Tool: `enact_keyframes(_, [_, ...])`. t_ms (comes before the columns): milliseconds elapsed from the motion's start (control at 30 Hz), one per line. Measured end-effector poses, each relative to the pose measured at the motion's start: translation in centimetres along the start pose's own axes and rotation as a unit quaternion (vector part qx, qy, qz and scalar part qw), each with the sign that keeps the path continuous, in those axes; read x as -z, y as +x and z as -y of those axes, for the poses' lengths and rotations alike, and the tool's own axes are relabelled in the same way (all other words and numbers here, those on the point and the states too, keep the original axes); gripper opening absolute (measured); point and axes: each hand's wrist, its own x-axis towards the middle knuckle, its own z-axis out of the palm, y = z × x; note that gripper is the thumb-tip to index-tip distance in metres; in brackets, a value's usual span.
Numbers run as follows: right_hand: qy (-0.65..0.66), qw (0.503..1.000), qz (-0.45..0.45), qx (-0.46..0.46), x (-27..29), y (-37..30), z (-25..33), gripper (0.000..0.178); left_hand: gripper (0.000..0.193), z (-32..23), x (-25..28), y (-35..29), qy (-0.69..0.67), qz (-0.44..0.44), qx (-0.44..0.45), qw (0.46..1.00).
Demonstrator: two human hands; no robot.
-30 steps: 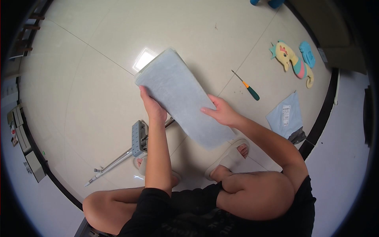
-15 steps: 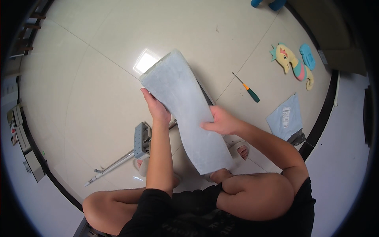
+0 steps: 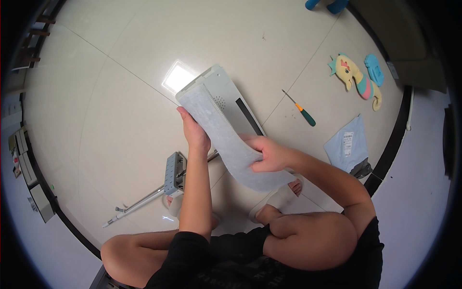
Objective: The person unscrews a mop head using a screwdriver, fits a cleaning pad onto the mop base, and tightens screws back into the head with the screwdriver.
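A pale grey plastic case [image 3: 228,103], long and box-shaped, shows a patch of small round holes and a black strip along its right side. Over its left side lies a grey-blue cloth strip [image 3: 216,125] with a stitched edge. My left hand [image 3: 195,131] supports the case's left side, thumb up along the edge; its other fingers are hidden beneath. Pinched between the thumb and fingers of my right hand [image 3: 269,153] is the cloth's right edge, which curves there. The cloth's lower end hangs free above my right foot.
A mop with a grey flat head [image 3: 172,173] lies at the left by my foot. On the right are a green and orange screwdriver [image 3: 305,115], a seahorse plush toy [image 3: 356,77], a blue plastic piece [image 3: 374,69] and a light blue mailing bag [image 3: 347,144].
My right hand has folded the cloth leftward, baring the case's holes and black strip. The cloth's lower end has risen. My left hand has stayed almost in place.
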Motion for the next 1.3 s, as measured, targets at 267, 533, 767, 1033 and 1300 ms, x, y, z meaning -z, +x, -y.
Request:
enact_keyframes(267, [-0.066, 0.989, 0.119, 0.056, -3.3, -0.1, 4.0, 0.042, 0.074, -0.1, -0.7, -0.3, 0.060, -0.090, -0.008, 0.994])
enact_keyframes(533, [0.036, 0.989, -0.134, -0.054, 1.2, -0.2, -1.9, 0.062, 0.065, -1.9, -1.9, -1.2, -0.111, -0.042, 0.098, 0.988])
enact_keyframes(767, [0.178, 0.964, -0.176, -0.088, 1.6, 0.3, -5.1, 0.060, 0.041, -0.6, 0.1, -0.6, 0.103, -0.048, -0.008, 0.994])
enact_keyframes(1033, [0.181, 0.961, -0.184, -0.096, 2.4, 0.9, -6.9, 0.059, 0.071, -1.0, -1.0, -1.1, -0.049, -0.035, 0.027, 0.998])
enact_keyframes(1300, [0.186, 0.959, -0.181, -0.116, 2.8, 0.8, -6.9, 0.060, 0.091, -0.7, 0.2, -0.6, -0.057, 0.007, 0.012, 0.998])
